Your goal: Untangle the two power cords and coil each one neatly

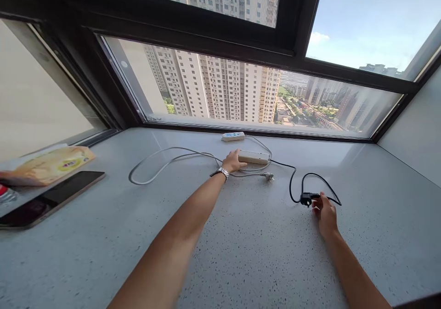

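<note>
My left hand (234, 161) rests on the near end of the white power strip (254, 157) far back on the worktop (241, 244), hiding its end, while my right hand (325, 215) pinches the black plug (306, 199).

2 power strips (254, 157) (233, 136), 1 black plug (306, 199), 1 tablet (48, 199), 1 tissue pack (51, 164).
</note>
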